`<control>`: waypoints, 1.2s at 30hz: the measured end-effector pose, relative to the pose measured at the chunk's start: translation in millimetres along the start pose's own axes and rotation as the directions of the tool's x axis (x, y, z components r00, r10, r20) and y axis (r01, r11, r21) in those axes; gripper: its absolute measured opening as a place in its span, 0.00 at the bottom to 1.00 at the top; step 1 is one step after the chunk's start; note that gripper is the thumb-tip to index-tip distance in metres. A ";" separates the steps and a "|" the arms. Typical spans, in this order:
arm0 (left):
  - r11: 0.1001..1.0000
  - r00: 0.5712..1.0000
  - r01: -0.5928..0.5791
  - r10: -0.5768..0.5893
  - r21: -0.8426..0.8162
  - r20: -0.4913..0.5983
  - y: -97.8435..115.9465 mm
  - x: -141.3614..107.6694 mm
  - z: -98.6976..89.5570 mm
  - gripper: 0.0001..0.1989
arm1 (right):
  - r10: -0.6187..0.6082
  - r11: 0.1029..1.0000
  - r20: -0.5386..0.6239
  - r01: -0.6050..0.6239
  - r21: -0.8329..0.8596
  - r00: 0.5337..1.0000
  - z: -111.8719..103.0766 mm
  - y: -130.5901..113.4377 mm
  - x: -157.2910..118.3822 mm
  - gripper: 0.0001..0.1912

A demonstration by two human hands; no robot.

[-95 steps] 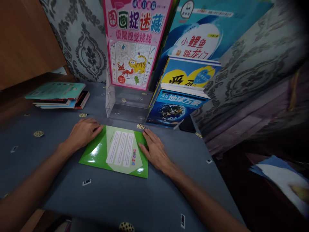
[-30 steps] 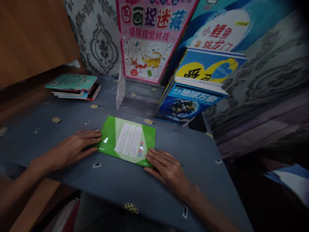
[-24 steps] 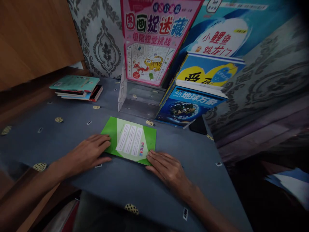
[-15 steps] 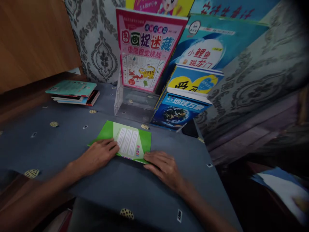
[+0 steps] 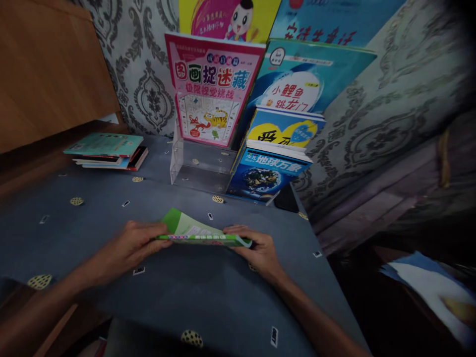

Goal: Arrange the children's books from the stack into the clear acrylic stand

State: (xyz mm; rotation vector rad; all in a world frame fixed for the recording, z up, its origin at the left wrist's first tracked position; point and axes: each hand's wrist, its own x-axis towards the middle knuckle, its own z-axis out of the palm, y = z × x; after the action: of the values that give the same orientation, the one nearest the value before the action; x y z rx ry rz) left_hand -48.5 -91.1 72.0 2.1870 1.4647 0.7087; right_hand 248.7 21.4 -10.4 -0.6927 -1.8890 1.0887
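Observation:
A thin green book (image 5: pixel 201 231) is held just above the table with its spine toward me. Its pale back cover, with lines of print, tilts away and is seen at a slant. My left hand (image 5: pixel 143 241) pinches the left end between thumb and fingers. At the other end my right hand (image 5: pixel 255 246) grips the book, and that corner curls slightly. Beyond it stands a clear book rack (image 5: pixel 203 179), with a pink picture book (image 5: pixel 211 89) upright in it and a blue earth book (image 5: pixel 264 176) in the front right slot.
A stack of books (image 5: pixel 106 148) lies at the back left of the grey patterned table (image 5: pixel 186 292). More upright books, including a teal one (image 5: pixel 327 69), fill the rack's right side. A dark flat object (image 5: pixel 286 199) lies by the table's right edge. Papers (image 5: pixel 427 282) sit lower right.
The green book lay flat under both hands; now it is lifted and tipped so its spine faces me. Both hands have closed on its ends. The camera view has shifted a little.

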 end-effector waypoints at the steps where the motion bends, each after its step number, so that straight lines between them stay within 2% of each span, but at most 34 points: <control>1: 0.999 0.999 0.019 -0.020 -0.050 -0.027 3.7 0.9 -4.4 0.17 | 0.088 0.994 -0.051 -0.084 0.073 0.995 0.3 -1.4 1.0 0.11; 4: 0.972 0.989 0.091 -0.115 -0.218 -0.097 12.0 5.0 -14.6 0.16 | 0.265 0.929 -0.151 -0.210 0.304 0.952 3.2 -9.1 7.2 0.14; 6: 0.921 0.967 0.161 -0.220 -0.356 -0.130 15.7 8.9 -16.9 0.15 | 0.277 0.897 -0.145 -0.202 0.393 0.950 7.0 -18.7 13.7 0.15; 8: 0.813 0.927 0.224 -0.348 -0.538 -0.140 18.5 13.7 -14.2 0.15 | 0.235 0.896 -0.059 -0.192 0.401 0.970 11.8 -31.1 20.4 0.15; 10: 0.650 0.877 0.235 -0.462 -0.723 -0.130 20.1 18.6 -7.0 0.20 | 0.184 0.909 0.030 -0.182 0.375 0.982 16.9 -43.0 25.6 0.15; 13: 0.407 0.824 0.221 -0.564 -0.886 -0.054 17.6 23.6 8.0 0.25 | 0.193 0.918 0.064 -0.204 0.339 0.979 24.8 -50.7 28.6 0.17; 14: 0.362 0.818 0.223 -0.575 -0.905 -0.028 14.5 24.0 13.0 0.26 | 0.222 0.912 0.072 -0.233 0.337 0.972 27.6 -49.5 28.2 0.19; 16: 0.337 0.809 0.264 -0.588 -0.904 0.017 3.6 22.5 21.3 0.27 | 0.308 0.876 0.121 -0.331 0.352 0.944 33.1 -41.9 25.6 0.23; 18: 0.402 0.802 0.341 -0.596 -0.850 0.040 -13.3 18.5 26.8 0.31 | 0.420 0.807 0.198 -0.464 0.365 0.886 38.0 -30.6 21.6 0.28; 20: 0.563 0.807 0.410 -0.590 -0.717 -0.003 -33.8 14.1 29.4 0.32 | 0.523 0.735 0.257 -0.583 0.346 0.813 41.1 -19.8 18.0 0.32; 22: 0.774 0.844 0.415 -0.523 -0.478 -0.115 -53.2 11.6 29.1 0.28 | 0.583 0.697 0.287 -0.650 0.305 0.760 42.3 -13.0 16.3 0.34; 24: 0.900 0.886 0.380 -0.420 -0.212 -0.196 -67.3 13.2 26.7 0.21 | 0.607 0.688 0.295 -0.674 0.269 0.738 42.0 -11.0 16.8 0.34; 27: 0.951 0.924 0.310 -0.296 0.020 -0.244 -77.0 24.3 22.0 0.16 | 0.619 0.689 0.301 -0.686 0.235 0.725 40.2 -13.9 20.0 0.32; 31: 0.972 0.965 0.184 -0.150 0.147 -0.217 -82.5 46.3 22.3 0.14 | 0.640 0.701 0.336 -0.704 0.113 0.691 31.4 -18.3 23.6 0.28; 32: 0.975 0.972 0.154 -0.119 0.163 -0.205 -84.8 50.8 24.3 0.15 | 0.642 0.726 0.319 -0.687 0.042 0.697 27.7 -18.6 24.1 0.28; 33: 0.977 0.976 0.128 -0.094 0.172 -0.194 -87.7 54.4 26.9 0.15 | 0.626 0.766 0.275 -0.642 -0.041 0.730 23.9 -18.9 24.7 0.27; 34: 0.978 0.980 0.110 -0.077 0.177 -0.186 -90.8 56.9 29.9 0.15 | 0.581 0.814 0.212 -0.567 -0.128 0.786 20.5 -19.3 25.2 0.28; 36: 0.976 0.981 0.103 -0.068 0.189 -0.182 -97.4 59.1 36.6 0.15 | 0.398 0.888 0.092 -0.359 -0.286 0.913 17.0 -20.9 27.4 0.28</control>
State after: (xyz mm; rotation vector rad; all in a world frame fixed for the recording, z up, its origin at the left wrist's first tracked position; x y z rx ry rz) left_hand -77.3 -2.9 -3.6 2.2369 1.7767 0.7709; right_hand 219.1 25.5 13.7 -1.2050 -2.1046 1.1628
